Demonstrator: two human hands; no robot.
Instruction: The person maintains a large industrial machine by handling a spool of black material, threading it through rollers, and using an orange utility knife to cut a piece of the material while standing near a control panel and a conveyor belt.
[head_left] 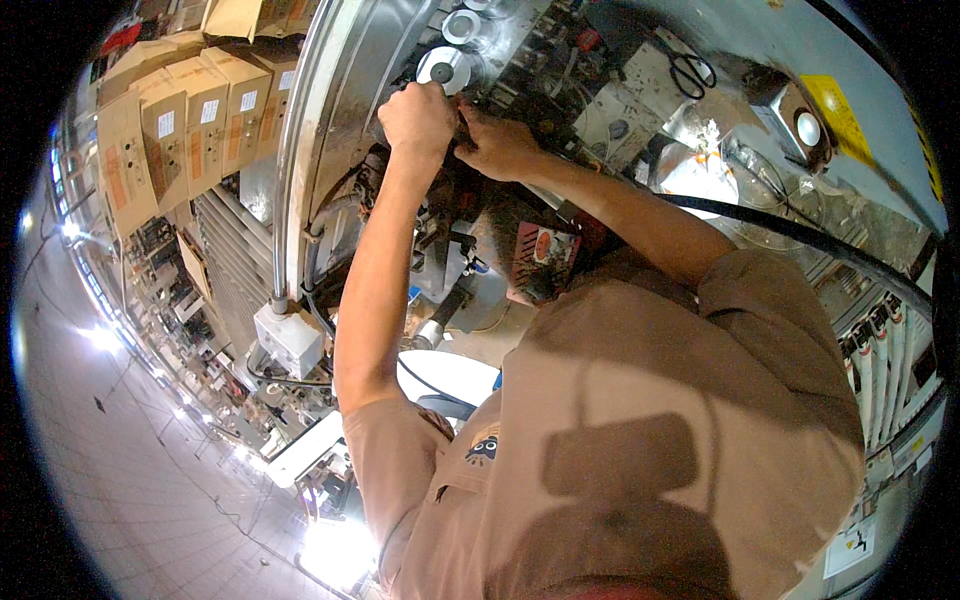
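Note:
My left hand (418, 125) is curled into a fist in front of a round white disc with a dark centre knob (442, 72). Its fingers face away, so whatever they grip is hidden. Close beside it on the right, my right hand (492, 142) bends its fingers inward over dark machine parts, and I cannot make out what is in them. Behind both hands lies a metal machine bed, with another round silver-white piece (461, 27) beyond the disc. Dark, greasy machinery (540, 85) spreads to the right of the hands.
Black-handled scissors (692, 76) lie at the upper right, near a boxy lamp (795, 120). A thick black hose (790, 228) runs past my right arm. Cardboard boxes (185, 125) stand to the left beyond a metal rail (300, 150). A stained red-and-grey box (543, 262) sits before my chest.

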